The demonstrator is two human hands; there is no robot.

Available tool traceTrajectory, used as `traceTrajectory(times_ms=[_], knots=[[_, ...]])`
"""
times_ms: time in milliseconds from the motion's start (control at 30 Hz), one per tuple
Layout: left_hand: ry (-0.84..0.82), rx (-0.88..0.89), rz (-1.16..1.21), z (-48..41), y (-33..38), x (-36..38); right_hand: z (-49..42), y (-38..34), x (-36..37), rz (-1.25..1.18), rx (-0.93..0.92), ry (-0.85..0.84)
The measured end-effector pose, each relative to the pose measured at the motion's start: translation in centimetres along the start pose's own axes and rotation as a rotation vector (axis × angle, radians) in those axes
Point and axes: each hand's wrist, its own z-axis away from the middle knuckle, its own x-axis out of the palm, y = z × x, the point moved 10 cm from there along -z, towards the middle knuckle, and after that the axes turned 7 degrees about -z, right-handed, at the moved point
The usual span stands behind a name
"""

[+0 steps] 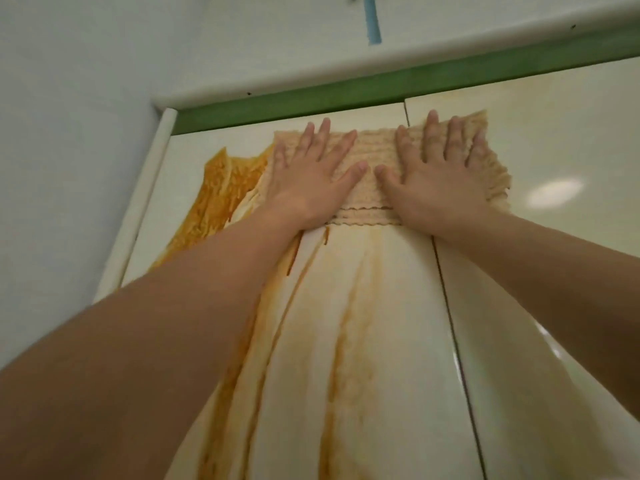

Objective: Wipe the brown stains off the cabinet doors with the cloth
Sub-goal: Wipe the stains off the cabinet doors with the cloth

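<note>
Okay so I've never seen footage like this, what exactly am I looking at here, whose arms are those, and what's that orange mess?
There is one picture, from a camera worn on a person's head, looking up along their bare arms. No machine is involved. The left hand and right hand lie flat, fingers spread, pressing a beige ribbed cloth against the top of pale cabinet doors. The cloth spans the seam between two doors. The thick orange-brown stain sits left of the cloth; fainter streaks run down below it. A green strip runs above the doors.

cloth (374, 157): middle hidden under hands | left door (363, 341): bottom cut off
</note>
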Motion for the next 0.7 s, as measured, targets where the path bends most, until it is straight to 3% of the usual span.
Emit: traceTrajectory(times_ms=[333,700], knots=[[-0.006,-0.048,-0.011,-2.1,-15.6,0.4,-6.4,-14.3,4.0,0.019,-0.055,-0.055],[-0.005,-0.204,0.038,12.0,-18.2,2.6,4.0,-19.7,6.4,-0.014,-0.270,-0.101]])
